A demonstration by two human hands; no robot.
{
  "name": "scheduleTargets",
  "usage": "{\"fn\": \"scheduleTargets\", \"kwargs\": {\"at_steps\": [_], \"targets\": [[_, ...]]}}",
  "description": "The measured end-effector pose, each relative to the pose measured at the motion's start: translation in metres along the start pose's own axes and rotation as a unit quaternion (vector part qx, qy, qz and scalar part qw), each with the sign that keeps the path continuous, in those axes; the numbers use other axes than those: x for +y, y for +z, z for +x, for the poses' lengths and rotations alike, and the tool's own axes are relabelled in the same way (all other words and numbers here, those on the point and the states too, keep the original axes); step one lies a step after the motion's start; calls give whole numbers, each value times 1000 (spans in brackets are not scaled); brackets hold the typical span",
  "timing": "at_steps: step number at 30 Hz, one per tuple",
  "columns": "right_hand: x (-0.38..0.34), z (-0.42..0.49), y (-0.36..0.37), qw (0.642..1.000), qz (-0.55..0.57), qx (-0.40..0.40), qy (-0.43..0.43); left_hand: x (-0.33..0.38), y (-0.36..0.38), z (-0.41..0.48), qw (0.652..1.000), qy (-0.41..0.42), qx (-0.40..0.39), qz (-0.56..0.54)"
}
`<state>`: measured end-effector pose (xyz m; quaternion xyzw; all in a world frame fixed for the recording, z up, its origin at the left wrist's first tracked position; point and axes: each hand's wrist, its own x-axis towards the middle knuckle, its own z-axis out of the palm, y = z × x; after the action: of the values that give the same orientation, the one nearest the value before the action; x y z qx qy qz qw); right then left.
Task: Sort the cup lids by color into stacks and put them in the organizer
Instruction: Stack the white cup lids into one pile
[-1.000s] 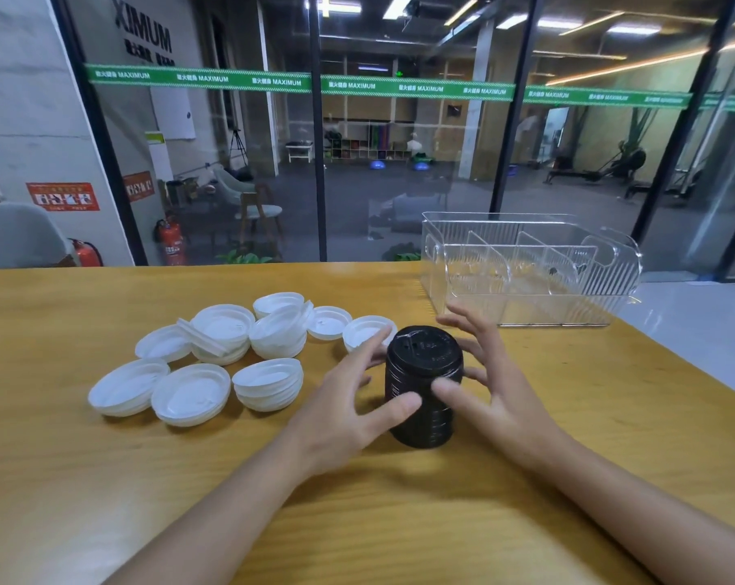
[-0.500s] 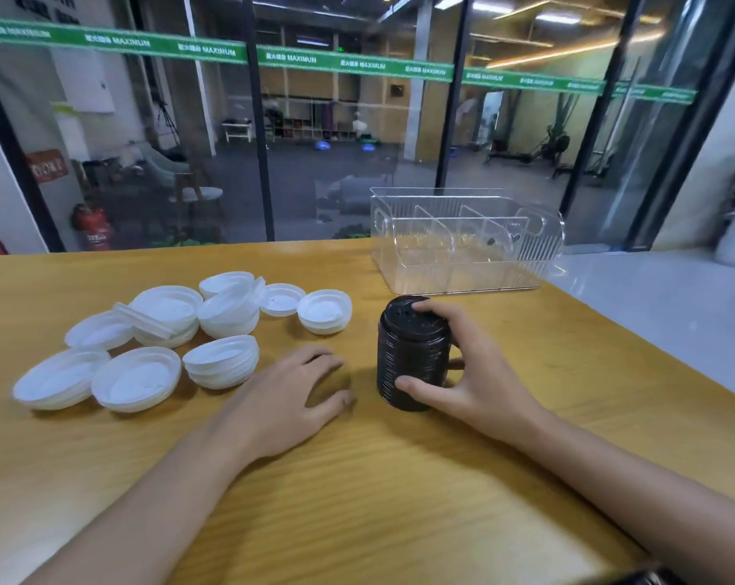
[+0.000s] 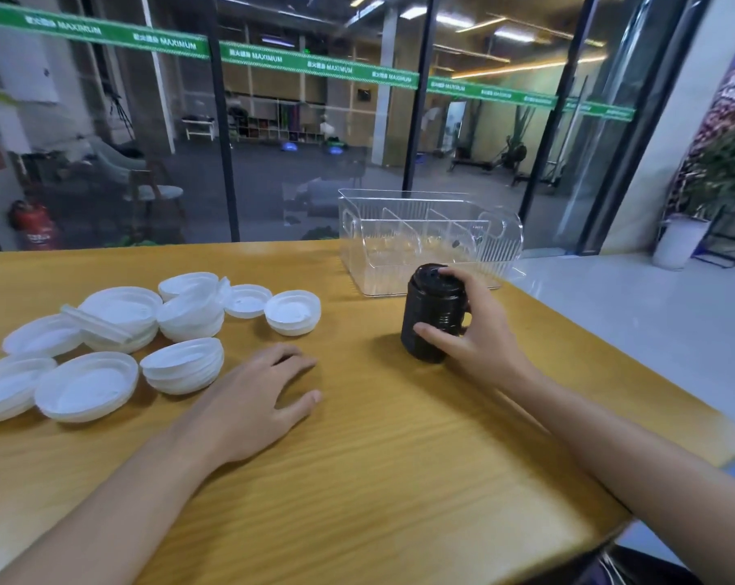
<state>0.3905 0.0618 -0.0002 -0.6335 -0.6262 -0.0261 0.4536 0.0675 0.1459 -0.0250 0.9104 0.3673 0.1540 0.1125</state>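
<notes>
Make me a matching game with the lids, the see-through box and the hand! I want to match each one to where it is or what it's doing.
Things:
1. black lid stack
2. white lids
3. clear organizer
4. left hand

Places or states:
a. lying open on the table, holding nothing
b. standing at the table's far edge
c. gripped by the right hand
d. spread in low piles on the left side

Pairs: 1-c, 2-d, 3-b, 4-a.

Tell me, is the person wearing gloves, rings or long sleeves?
No. The left hand and the right hand are bare: no gloves, rings or watch show. The left forearm and the right forearm are bare too, with no sleeve in view.
</notes>
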Motion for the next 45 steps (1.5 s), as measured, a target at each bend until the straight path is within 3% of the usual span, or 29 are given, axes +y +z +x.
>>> {"fn": "scheduleTargets", "kwargs": {"at_steps": [15, 26, 30, 38, 45], "targets": [[44, 66, 33, 997, -48, 19, 48, -5, 5, 2, 1000, 8, 12, -16], [30, 52, 25, 996, -26, 18, 87, -3, 4, 2, 1000, 10, 9, -8], [4, 20, 20, 998, -32, 28, 47, 0, 3, 1, 1000, 7, 6, -7], [-41, -23, 60, 985, -48, -162, -42, 4, -2, -5, 1000, 3, -11, -14], [-58, 0, 105, 981, -31, -177, -71, -11, -13, -23, 1000, -6, -6, -7]]}}
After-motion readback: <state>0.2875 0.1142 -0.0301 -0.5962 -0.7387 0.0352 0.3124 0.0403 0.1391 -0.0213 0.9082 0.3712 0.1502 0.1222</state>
